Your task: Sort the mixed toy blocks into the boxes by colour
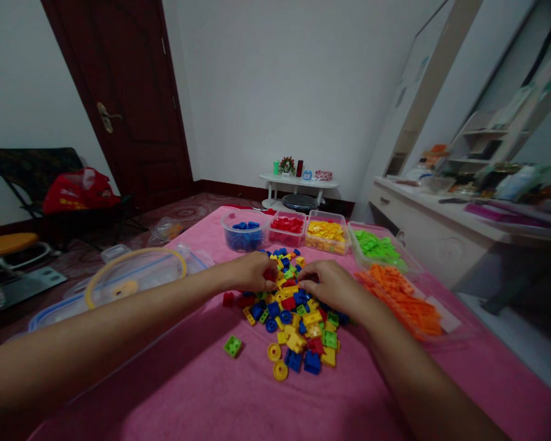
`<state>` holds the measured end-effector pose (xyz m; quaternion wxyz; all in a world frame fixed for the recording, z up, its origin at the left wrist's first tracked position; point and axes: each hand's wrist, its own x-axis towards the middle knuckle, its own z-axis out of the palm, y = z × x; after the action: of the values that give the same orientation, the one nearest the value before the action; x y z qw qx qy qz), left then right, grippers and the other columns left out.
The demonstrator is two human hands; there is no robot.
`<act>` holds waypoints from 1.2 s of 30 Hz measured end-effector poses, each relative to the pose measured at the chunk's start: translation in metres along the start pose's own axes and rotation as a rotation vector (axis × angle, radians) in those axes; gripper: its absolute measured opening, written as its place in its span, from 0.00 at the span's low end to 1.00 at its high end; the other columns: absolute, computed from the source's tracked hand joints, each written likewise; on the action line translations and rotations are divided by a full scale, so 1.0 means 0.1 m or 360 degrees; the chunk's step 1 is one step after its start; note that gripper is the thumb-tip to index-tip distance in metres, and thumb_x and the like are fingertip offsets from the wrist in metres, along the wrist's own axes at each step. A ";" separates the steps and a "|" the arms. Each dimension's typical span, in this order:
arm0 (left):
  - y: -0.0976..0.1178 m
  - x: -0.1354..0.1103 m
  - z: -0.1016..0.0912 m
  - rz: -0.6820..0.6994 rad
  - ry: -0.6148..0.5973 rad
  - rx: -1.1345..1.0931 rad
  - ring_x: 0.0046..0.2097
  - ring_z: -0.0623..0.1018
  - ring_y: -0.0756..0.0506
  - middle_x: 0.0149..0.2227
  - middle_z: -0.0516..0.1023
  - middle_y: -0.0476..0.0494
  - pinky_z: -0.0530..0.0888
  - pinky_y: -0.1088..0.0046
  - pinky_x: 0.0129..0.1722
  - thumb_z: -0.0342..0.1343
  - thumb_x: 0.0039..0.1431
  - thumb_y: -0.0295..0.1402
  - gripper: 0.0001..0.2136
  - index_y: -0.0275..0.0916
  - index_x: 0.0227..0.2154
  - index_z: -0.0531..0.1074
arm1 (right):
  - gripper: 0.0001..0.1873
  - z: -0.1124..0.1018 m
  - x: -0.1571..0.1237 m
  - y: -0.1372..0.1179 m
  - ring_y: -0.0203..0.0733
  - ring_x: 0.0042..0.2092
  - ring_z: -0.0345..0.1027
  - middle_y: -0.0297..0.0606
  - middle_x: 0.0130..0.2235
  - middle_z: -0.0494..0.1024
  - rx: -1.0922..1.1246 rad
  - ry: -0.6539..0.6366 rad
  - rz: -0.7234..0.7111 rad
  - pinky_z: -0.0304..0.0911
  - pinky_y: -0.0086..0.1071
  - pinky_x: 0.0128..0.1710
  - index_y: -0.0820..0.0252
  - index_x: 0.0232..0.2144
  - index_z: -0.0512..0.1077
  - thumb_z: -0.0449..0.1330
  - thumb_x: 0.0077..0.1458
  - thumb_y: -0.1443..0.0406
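Observation:
A mixed pile of toy building bricks, blue, yellow, red and green, lies on the pink cloth. Over the pile's upper left side my left hand is closed, its fingers curled downward. Something reddish shows by its fingertips, too small and dark to make out. My right hand bends over the pile's right side, thumb and forefinger apart with no brick visible between them. Its other fingers are partly hidden. A single green brick and two yellow wheel pieces lie at the near edge of the pile.
Behind the pile stand clear tubs of blue, red and yellow bricks. To the right are boxes of green and orange pieces. A yellow-rimmed clear lid lies left, beyond my left forearm.

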<state>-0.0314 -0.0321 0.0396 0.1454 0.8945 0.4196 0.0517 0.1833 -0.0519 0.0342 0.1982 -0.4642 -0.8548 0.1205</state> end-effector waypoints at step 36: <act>-0.32 0.96 -0.02 -0.0178 0.0701 -0.0013 0.36 0.76 0.43 0.33 0.79 0.38 0.69 0.70 0.40 0.48 0.54 0.35 0.15 0.32 0.33 0.78 | 0.11 0.04 0.05 0.28 0.38 0.32 0.69 0.37 0.31 0.79 0.0071 0.0119 0.0097 0.58 0.28 0.30 0.59 0.31 0.78 0.56 0.48 0.68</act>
<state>0.0060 0.0613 0.0286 0.0563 0.8364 0.4899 0.2394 0.2000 -0.0332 0.0212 0.2366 -0.4895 -0.8295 0.1280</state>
